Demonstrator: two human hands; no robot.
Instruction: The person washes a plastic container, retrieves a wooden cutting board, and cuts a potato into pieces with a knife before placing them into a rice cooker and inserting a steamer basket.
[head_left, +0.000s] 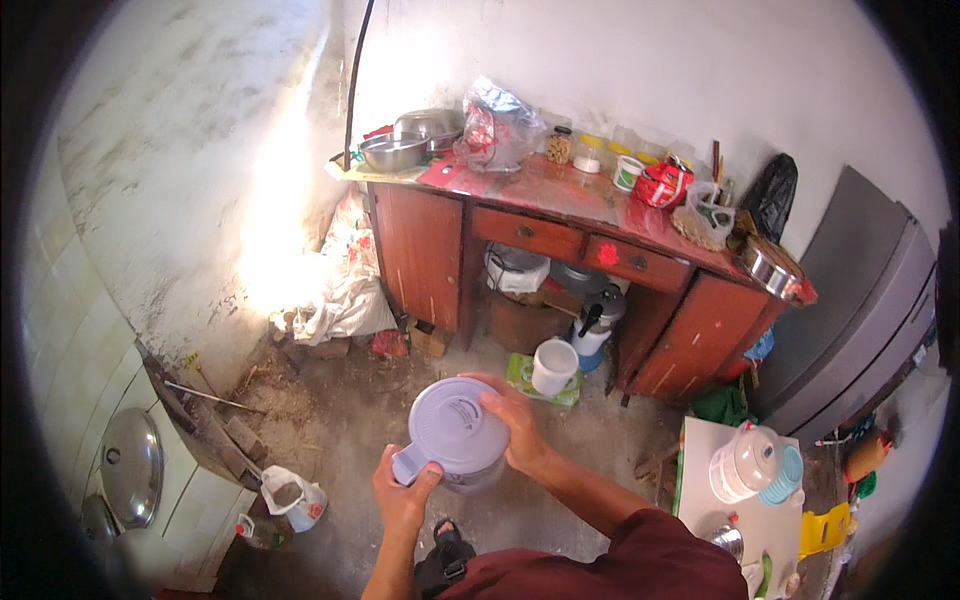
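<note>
Both hands hold a lidded container (459, 431) with a pale lilac lid, raised over the concrete floor in the lower middle of the view. My left hand (405, 487) grips the tab-like handle at its lower left, thumb on top. Around the right side of the container curls my right hand (517, 427), its thumb on the lid's edge. The lid bears printed writing and arrow marks. The container's underside is hidden.
A red wooden desk (540, 199) carries metal bowls, jars and bags. A white bucket (555, 367) stands on the floor before it. At right are a low table (694, 480) and a grey refrigerator (840, 300); at left, a tiled counter (187, 517) and an open bag (296, 499).
</note>
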